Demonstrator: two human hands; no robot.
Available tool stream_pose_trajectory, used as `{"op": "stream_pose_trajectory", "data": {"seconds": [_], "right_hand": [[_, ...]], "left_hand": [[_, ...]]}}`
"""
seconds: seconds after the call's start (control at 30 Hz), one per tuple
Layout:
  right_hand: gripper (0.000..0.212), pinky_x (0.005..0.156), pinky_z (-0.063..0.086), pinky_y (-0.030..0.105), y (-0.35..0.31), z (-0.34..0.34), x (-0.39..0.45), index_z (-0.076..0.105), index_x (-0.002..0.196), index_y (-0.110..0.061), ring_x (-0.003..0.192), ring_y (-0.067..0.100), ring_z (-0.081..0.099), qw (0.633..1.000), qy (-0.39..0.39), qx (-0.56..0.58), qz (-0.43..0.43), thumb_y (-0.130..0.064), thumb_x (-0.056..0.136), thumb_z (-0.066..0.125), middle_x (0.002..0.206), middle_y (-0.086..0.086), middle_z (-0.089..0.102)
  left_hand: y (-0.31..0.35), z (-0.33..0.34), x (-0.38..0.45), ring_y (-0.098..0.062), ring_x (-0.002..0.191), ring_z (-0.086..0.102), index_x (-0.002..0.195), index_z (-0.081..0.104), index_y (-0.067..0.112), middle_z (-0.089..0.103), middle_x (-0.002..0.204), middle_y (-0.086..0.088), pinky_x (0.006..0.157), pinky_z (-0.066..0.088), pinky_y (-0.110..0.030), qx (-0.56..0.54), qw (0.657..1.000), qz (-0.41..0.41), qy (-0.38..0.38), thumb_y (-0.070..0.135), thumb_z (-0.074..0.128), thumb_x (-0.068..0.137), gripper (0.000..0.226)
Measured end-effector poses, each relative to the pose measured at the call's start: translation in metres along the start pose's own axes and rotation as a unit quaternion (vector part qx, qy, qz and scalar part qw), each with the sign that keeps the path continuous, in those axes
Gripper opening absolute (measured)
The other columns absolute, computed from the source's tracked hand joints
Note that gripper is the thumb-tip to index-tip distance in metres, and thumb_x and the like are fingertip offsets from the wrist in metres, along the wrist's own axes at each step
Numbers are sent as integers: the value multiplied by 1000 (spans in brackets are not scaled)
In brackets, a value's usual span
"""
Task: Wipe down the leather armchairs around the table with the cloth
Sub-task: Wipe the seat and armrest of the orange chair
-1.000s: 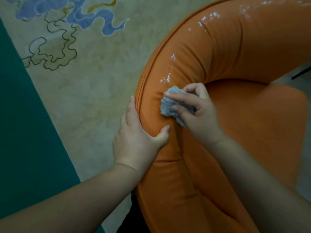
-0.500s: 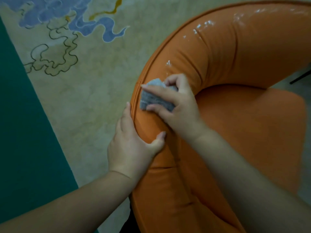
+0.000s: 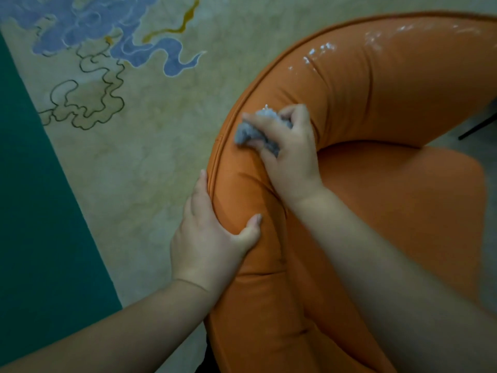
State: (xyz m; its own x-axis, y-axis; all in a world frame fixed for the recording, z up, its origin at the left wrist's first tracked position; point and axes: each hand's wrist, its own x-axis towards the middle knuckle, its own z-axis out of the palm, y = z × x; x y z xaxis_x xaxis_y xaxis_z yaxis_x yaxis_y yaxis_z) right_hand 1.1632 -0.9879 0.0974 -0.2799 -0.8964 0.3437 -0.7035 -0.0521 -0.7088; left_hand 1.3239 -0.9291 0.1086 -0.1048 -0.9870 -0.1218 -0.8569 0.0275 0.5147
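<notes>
The right hand (image 3: 291, 154) grasped the grey cloth (image 3: 251, 133) against the orange armchair (image 3: 403, 109) rim, the left hand (image 3: 209, 238) clasped the rim, and wet streaks ahead seemed left to wipe.

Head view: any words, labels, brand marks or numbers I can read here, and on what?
None: no text, label, brand or number shows.
The orange armchair bears only wet shiny streaks.
The carpet bears only a blue and outlined swirl pattern, no lettering.
The grey cloth is plain.
</notes>
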Motion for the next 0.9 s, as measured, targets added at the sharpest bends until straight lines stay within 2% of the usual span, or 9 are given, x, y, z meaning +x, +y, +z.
{"op": "stream_pose_trajectory", "data": {"seconds": [0.13,0.23,0.33,0.43,0.5,0.57,0.63,0.7,0.9], "right_hand": [[33,92,42,35,9,6,44,69,115,-18,98,31,51,997,44,-5,69,-22,83,69,101,14,44],[33,90,45,34,1,7,15,68,116,-19,94,26,52,996,46,33,67,-24,84,67,98,11,44],[35,89,43,21,-13,6,-39,67,116,-15,91,20,50,996,9,80,24,-17,82,69,95,7,41],[38,90,41,20,-8,1,-26,69,114,-11,92,20,49,998,-19,59,-7,-5,77,72,95,13,43],[35,87,35,8,1,0,14,69,113,-9,90,16,45,1000,8,18,13,-3,78,69,95,9,41],[30,80,26,-3,8,-2,51,67,111,-5,91,12,42,996,52,29,66,-6,82,67,95,2,39],[29,80,26,-2,11,1,64,67,113,-7,94,14,46,993,63,27,98,-15,85,66,100,4,43],[30,83,30,5,10,6,48,67,115,-15,94,15,47,995,49,-1,90,-21,85,66,102,8,42],[38,95,34,8,7,0,-36,64,120,-17,95,10,51,987,-9,116,111,-12,83,68,98,5,41]], "left_hand": [[2,-2,0,-22,130,44,151,13,28,37,149,0,95,43,-36,3,1000,-2,1,71,60,62,110],[3,-1,0,-23,129,44,151,15,26,37,149,-1,97,42,-36,3,1000,-5,1,69,62,62,109],[2,0,-1,-22,129,44,151,15,26,38,149,-1,96,42,-35,-1,1000,-3,-1,68,62,60,110],[0,0,-1,-22,128,45,151,16,27,38,149,0,96,42,-35,-5,1000,0,6,70,61,61,110],[0,1,-1,-23,129,44,151,15,27,37,149,0,97,42,-36,-4,1000,3,8,71,60,62,109],[0,2,-1,-22,130,44,151,15,28,37,150,1,98,41,-35,-6,1000,7,10,71,59,62,108],[-1,2,-1,-21,130,44,151,15,28,37,150,1,98,41,-35,-8,1000,8,13,71,59,62,108],[-2,3,-1,-21,130,43,151,15,28,37,150,1,97,41,-35,-4,1000,7,16,71,60,62,108],[-1,2,-1,-23,127,46,151,17,26,39,149,-1,94,43,-36,-5,1000,-4,16,69,63,64,107]]}}
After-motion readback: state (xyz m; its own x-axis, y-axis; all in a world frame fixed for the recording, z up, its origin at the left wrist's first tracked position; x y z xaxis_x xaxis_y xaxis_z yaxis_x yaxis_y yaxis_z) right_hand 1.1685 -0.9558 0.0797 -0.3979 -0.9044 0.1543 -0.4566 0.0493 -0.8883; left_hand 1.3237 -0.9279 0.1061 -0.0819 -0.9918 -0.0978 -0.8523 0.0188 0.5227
